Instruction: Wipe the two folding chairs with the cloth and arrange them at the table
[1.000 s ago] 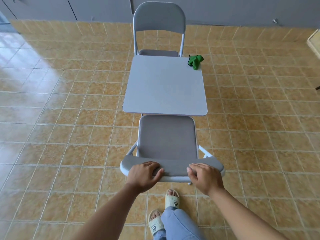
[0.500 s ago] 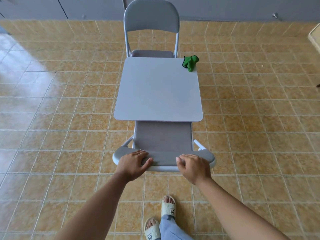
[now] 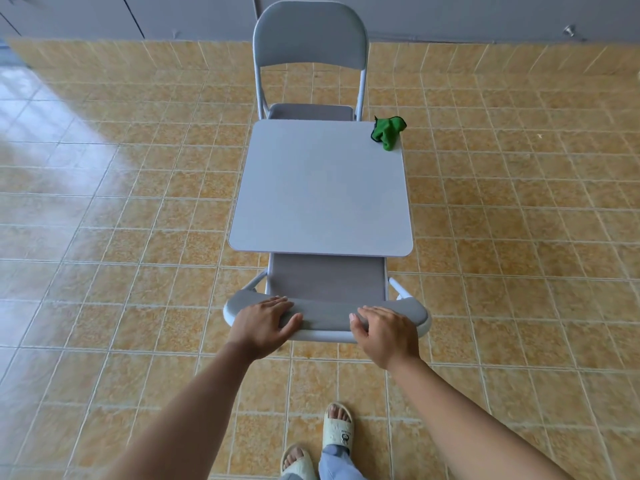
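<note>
The near grey folding chair (image 3: pixel 327 277) faces the small square grey table (image 3: pixel 322 192), its seat partly tucked under the table's near edge. My left hand (image 3: pixel 265 322) and my right hand (image 3: pixel 384 332) both lie over the top of this chair's backrest, fingers over the padded edge and thumbs on my side. The second folding chair (image 3: pixel 310 36) stands upright at the table's far side, its seat partly under the tabletop. A crumpled green cloth (image 3: pixel 387 132) sits on the table's far right corner, away from both hands.
Glossy yellow-brown floor tiles (image 3: pixel 121 237) surround the table on all sides. A grey wall (image 3: pixel 450 12) runs along the back behind the far chair. My feet in pale slippers (image 3: pixel 337 427) stand just behind the near chair.
The near chair has slid forward under the table, so less of its seat shows. Both hands stayed on the backrest and moved forward with it.
</note>
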Action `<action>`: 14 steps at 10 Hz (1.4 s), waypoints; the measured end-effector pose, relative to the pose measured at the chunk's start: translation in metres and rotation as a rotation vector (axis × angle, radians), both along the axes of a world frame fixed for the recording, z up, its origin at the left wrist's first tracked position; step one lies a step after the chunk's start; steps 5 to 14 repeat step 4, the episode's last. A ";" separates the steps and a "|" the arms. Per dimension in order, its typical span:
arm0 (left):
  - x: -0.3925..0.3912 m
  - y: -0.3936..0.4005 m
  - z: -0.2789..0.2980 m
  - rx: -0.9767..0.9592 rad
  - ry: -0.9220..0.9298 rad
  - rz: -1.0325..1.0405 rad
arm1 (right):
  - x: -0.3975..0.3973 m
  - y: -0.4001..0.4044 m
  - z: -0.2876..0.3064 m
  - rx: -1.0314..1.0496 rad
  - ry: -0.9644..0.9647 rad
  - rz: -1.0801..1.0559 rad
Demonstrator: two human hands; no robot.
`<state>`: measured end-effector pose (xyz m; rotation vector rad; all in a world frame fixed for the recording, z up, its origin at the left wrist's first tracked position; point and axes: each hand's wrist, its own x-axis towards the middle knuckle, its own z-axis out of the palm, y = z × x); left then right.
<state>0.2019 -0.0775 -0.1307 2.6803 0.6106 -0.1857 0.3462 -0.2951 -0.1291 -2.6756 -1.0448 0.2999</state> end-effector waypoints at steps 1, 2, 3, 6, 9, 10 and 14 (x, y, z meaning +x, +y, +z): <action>-0.001 -0.002 0.002 -0.021 0.064 -0.002 | -0.002 -0.001 0.001 -0.076 0.053 -0.007; 0.001 -0.002 0.007 -0.093 0.147 -0.034 | 0.000 0.000 0.006 -0.163 0.142 -0.013; 0.004 0.006 0.013 -0.093 0.190 -0.062 | -0.001 0.006 0.012 -0.216 0.201 -0.027; 0.010 0.018 0.020 0.001 0.245 -0.109 | -0.003 0.016 0.017 -0.263 0.226 -0.022; 0.010 0.018 0.020 0.001 0.245 -0.109 | -0.003 0.016 0.017 -0.263 0.226 -0.022; 0.010 0.018 0.020 0.001 0.245 -0.109 | -0.003 0.016 0.017 -0.263 0.226 -0.022; 0.010 0.018 0.020 0.001 0.245 -0.109 | -0.003 0.016 0.017 -0.263 0.226 -0.022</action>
